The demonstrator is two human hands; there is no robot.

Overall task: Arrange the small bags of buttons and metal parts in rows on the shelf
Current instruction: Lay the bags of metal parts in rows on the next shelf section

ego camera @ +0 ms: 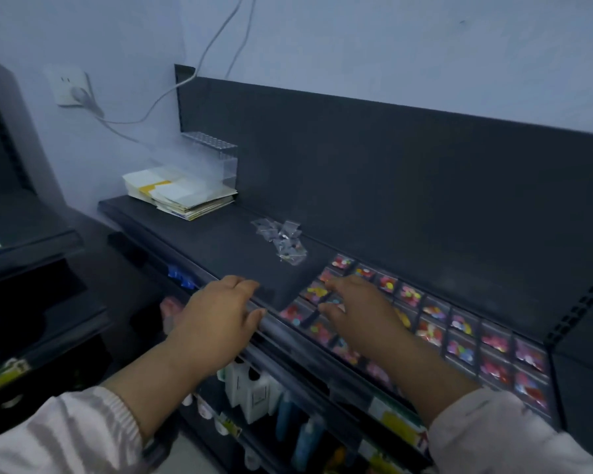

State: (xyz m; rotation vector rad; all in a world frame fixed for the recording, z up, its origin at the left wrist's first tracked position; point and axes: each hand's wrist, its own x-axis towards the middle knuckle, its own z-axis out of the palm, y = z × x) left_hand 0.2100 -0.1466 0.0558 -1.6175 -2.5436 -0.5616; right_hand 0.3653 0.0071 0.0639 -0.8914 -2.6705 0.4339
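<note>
The single view sits on the person's head and looks forward and steeply down over both forearms onto the dark grey metal shelf (240, 241), which runs diagonally from upper left to lower right. The camera is close: the left hand (216, 319) and right hand (360, 313) fill the lower middle, with pale ribbed sleeves (65, 436) at the bottom corners. The wide lens bends the shelf's dark flat back panel (391, 165) and takes in the pale bluish wall (322, 35) above and white plastic bottles (254, 388) below.
</note>
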